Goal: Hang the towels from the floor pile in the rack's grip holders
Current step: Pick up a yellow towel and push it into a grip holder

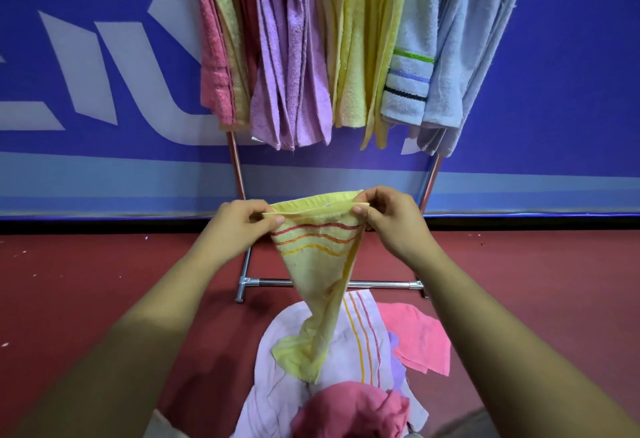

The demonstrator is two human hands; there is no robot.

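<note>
Hands pinch the pale yellow striped terry towel (pixel 320 257) by its top edge, left hand (pixel 239 226) and right hand (pixel 388 219) level; it hangs straight down over the floor pile (pixel 332 368), the rack's hung towels (pixel 346 39) directly above.

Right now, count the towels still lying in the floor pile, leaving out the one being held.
4 visible: a white striped towel beneath the others, a coral pink towel to its right, a dark pink towel bunched nearest, and a lilac towel peeking out between. More may be hidden underneath.
</note>
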